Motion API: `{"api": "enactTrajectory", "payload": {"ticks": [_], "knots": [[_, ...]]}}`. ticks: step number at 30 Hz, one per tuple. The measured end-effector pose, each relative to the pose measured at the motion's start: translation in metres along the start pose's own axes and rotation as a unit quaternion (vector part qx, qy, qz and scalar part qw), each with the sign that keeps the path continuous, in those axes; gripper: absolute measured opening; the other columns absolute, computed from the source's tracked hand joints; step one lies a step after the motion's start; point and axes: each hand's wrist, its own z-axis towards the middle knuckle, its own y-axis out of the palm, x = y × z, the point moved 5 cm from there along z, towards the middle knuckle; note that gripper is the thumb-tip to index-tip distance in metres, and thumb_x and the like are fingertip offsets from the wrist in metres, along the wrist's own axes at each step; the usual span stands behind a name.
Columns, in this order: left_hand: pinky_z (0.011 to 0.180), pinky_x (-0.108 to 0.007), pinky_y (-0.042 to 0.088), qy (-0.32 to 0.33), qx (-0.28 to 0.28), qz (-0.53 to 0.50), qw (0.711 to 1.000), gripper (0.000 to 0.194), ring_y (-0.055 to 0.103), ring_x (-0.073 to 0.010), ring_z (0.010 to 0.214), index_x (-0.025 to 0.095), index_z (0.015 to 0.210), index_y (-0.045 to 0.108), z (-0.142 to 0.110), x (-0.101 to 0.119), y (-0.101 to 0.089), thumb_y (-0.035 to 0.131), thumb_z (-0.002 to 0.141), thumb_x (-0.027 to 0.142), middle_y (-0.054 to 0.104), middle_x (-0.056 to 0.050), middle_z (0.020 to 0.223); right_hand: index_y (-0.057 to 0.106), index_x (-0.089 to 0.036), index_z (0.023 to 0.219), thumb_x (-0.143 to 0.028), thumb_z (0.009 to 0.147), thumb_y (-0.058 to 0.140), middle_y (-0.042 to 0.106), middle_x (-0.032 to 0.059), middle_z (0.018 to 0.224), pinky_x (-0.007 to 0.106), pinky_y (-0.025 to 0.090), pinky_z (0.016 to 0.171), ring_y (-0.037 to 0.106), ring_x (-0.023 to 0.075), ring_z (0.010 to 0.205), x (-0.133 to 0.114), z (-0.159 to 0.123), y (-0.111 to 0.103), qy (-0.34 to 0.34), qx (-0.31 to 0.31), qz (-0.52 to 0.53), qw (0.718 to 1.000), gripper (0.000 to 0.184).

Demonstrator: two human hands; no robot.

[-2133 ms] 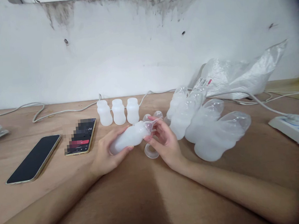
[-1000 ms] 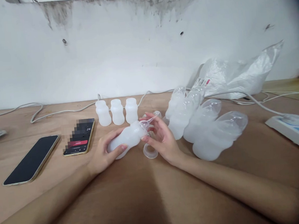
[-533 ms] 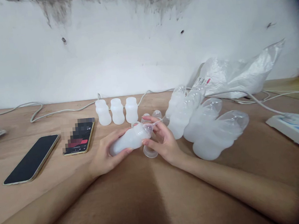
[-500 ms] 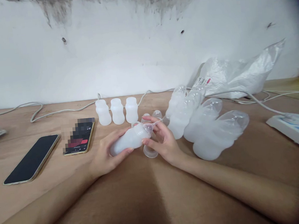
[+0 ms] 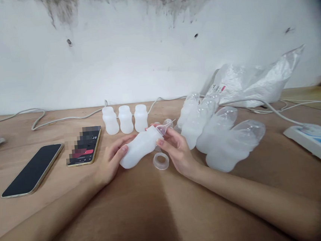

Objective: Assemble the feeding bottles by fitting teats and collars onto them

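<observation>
A milky white waisted plastic bottle (image 5: 139,148) lies tilted between my hands, its neck up and to the right. My left hand (image 5: 113,158) grips its lower body, thumb on the near side and fingers behind. At the mouth is a clear soft piece (image 5: 163,129) with a thin drawn-out tip. My right hand (image 5: 178,149) pinches around this piece and the bottle's rim; its fingers are partly hidden behind. A clear ring (image 5: 161,161) lies on the table just below the neck. Behind my right fingers are small clear domed parts (image 5: 168,123).
Three white bottles (image 5: 126,119) stand in a row at the back. Several bottles with clear domed tops (image 5: 220,134) lie heaped at right, near a plastic bag (image 5: 252,82) and a power strip (image 5: 314,144). Two phones (image 5: 32,171) lie at left; a cable runs along the wall.
The bottle has turned slightly and its neck has tilted up. My left thumb has moved up onto the bottle's side. More of the clear ring on the table now shows.
</observation>
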Motion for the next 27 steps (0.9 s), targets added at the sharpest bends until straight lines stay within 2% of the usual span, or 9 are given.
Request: {"api": "enactTrajectory", "payload": {"ticks": [5, 7, 11, 14, 16, 20, 24, 27], "knots": [[0.079, -0.031, 0.046, -0.021, -0.018, 0.086, 0.996, 0.042, 0.060, -0.0244, 0.094, 0.017, 0.113, 0.059, 0.000, 0.004, 0.004, 0.044, 0.085, 0.044, 0.065, -0.006, 0.109, 0.060, -0.026, 0.102, -0.031, 0.074, 0.064, 0.061, 0.0016, 0.112, 0.032, 0.043, 0.090, 0.055, 0.0182, 0.105, -0.002, 0.002, -0.004, -0.004, 0.013, -0.016, 1.000, 0.029], [0.080, -0.031, 0.045, 0.003, -0.013, 0.129, 0.992, 0.041, 0.059, -0.0242, 0.095, 0.016, 0.113, 0.058, 0.000, 0.008, 0.004, 0.046, 0.084, 0.042, 0.065, -0.007, 0.108, 0.061, -0.026, 0.102, -0.031, 0.073, 0.066, 0.063, 0.0014, 0.107, 0.032, 0.044, 0.088, 0.057, 0.0182, 0.101, -0.005, 0.003, -0.005, -0.006, 0.021, -0.030, 0.999, 0.030], [0.081, -0.029, 0.045, 0.075, -0.001, 0.196, 0.978, 0.035, 0.058, -0.0217, 0.096, 0.016, 0.112, 0.055, -0.002, 0.015, 0.005, 0.052, 0.082, 0.033, 0.064, -0.008, 0.109, 0.062, -0.024, 0.098, -0.032, 0.071, 0.067, 0.062, 0.0023, 0.109, 0.032, 0.044, 0.087, 0.056, 0.0187, 0.101, -0.008, 0.003, -0.005, -0.008, 0.028, -0.044, 0.999, 0.029], [0.067, -0.025, 0.046, 0.142, 0.015, 0.231, 0.963, 0.021, 0.058, -0.0149, 0.076, 0.018, 0.101, 0.059, -0.006, 0.021, 0.009, 0.055, 0.081, 0.024, 0.066, -0.004, 0.089, 0.063, -0.022, 0.096, -0.034, 0.069, 0.069, 0.064, 0.0039, 0.103, 0.033, 0.045, 0.084, 0.058, 0.0189, 0.095, -0.003, 0.002, -0.005, 0.016, 0.049, -0.035, 0.998, 0.030], [0.059, -0.023, 0.044, 0.155, 0.028, 0.236, 0.959, 0.015, 0.053, -0.0112, 0.063, 0.018, 0.096, 0.058, -0.008, 0.023, 0.012, 0.054, 0.081, 0.021, 0.062, -0.002, 0.079, 0.063, -0.021, 0.095, -0.035, 0.068, 0.068, 0.065, 0.0043, 0.097, 0.033, 0.047, 0.080, 0.059, 0.0189, 0.091, 0.002, 0.002, -0.005, 0.035, 0.067, -0.016, 0.997, 0.031], [0.060, -0.025, 0.045, 0.130, 0.034, 0.238, 0.962, 0.020, 0.051, -0.0112, 0.062, 0.017, 0.098, 0.050, -0.009, 0.026, 0.015, 0.055, 0.079, 0.024, 0.058, -0.004, 0.086, 0.063, -0.022, 0.095, -0.035, 0.068, 0.068, 0.065, 0.0034, 0.097, 0.033, 0.047, 0.081, 0.058, 0.0187, 0.094, 0.002, 0.001, -0.001, 0.032, 0.063, -0.020, 0.997, 0.031], [0.068, -0.029, 0.047, 0.091, -0.013, 0.243, 0.966, 0.041, 0.057, -0.0179, 0.077, 0.018, 0.108, 0.047, -0.004, 0.026, 0.019, 0.061, 0.074, 0.033, 0.061, -0.007, 0.095, 0.061, -0.023, 0.099, -0.034, 0.069, 0.068, 0.063, 0.0044, 0.107, 0.036, 0.045, 0.087, 0.057, 0.0200, 0.100, -0.005, -0.002, 0.005, 0.022, 0.023, -0.059, 0.998, 0.032], [0.068, -0.029, 0.046, 0.079, -0.032, 0.264, 0.961, 0.036, 0.059, -0.0189, 0.076, 0.019, 0.106, 0.051, -0.004, 0.028, 0.021, 0.059, 0.075, 0.036, 0.064, -0.004, 0.089, 0.060, -0.022, 0.101, -0.034, 0.070, 0.066, 0.063, 0.0055, 0.109, 0.037, 0.046, 0.087, 0.058, 0.0206, 0.099, -0.008, -0.004, 0.008, 0.013, 0.003, -0.083, 0.996, 0.033]]}}
